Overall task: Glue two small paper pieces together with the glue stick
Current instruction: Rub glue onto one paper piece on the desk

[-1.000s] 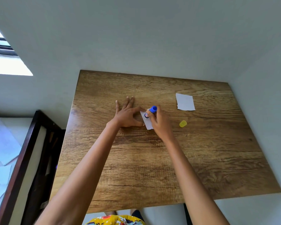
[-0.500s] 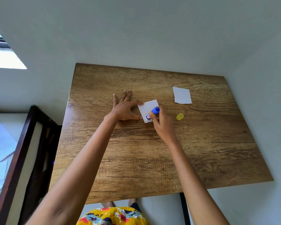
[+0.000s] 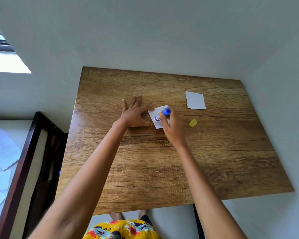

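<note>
A small white paper piece [image 3: 155, 113] lies mid-table. My left hand [image 3: 134, 114] rests flat beside it, with forefinger and thumb pinning its left edge. My right hand [image 3: 173, 128] grips a glue stick [image 3: 162, 114] with a blue base, tilted with its tip down on that paper. A second white paper piece [image 3: 195, 100] lies apart at the back right. The yellow glue cap [image 3: 193, 122] sits on the wood right of my right hand.
The wooden table [image 3: 162, 161] stands in a corner, with walls behind and to the right. A dark wooden frame [image 3: 24, 163] stands off its left edge, with papers on the floor beyond it.
The glue stick has slid over the paper, first toward me and then slightly away. My left hand keeps holding the paper. The camera view shifted slightly.
</note>
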`<state>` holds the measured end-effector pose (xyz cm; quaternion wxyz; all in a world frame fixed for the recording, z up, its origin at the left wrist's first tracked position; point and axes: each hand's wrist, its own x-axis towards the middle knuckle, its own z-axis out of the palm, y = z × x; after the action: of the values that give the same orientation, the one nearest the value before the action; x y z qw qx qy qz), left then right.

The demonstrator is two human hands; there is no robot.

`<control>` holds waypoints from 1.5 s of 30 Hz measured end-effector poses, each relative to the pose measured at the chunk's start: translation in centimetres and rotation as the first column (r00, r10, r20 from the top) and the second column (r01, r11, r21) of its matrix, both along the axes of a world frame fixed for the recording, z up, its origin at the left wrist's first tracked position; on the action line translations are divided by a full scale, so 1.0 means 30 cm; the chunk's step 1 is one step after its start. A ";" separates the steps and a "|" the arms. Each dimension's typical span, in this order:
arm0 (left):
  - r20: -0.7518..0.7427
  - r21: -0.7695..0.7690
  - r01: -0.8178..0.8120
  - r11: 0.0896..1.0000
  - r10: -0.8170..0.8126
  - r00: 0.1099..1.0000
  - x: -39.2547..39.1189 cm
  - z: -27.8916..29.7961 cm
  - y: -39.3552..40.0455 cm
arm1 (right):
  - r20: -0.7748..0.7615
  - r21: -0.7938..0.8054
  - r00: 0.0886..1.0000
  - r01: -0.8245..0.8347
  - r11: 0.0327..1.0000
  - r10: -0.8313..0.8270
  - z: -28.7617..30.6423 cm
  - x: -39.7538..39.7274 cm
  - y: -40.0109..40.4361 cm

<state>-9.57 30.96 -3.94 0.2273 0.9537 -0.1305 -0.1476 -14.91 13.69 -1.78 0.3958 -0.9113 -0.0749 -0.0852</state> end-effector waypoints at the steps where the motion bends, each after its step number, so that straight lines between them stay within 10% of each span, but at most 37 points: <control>1: 0.000 0.000 -0.004 1.000 0.004 1.000 -0.001 0.001 0.000 | -0.008 -0.018 1.000 -0.019 1.000 0.019 -0.003 0.012 0.005; 31: -0.011 0.003 0.004 1.000 -0.004 1.000 0.001 0.003 0.002 | -0.075 0.109 0.997 0.025 0.994 -0.017 -0.009 -0.046 -0.038; 37: -0.022 -0.018 0.002 1.000 -0.002 1.000 -0.006 0.012 0.003 | -0.198 0.732 0.945 0.320 0.601 -0.261 0.021 -0.059 -0.047; 45: -0.008 -0.047 0.016 0.999 -0.016 1.000 -0.014 0.023 0.008 | -0.305 0.791 0.942 0.331 0.515 -0.136 0.037 0.012 -0.043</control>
<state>-10.00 31.21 -3.25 0.2488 0.9465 -0.1405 -0.1501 -14.54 12.41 -0.65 0.7698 -0.6191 0.1393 -0.0690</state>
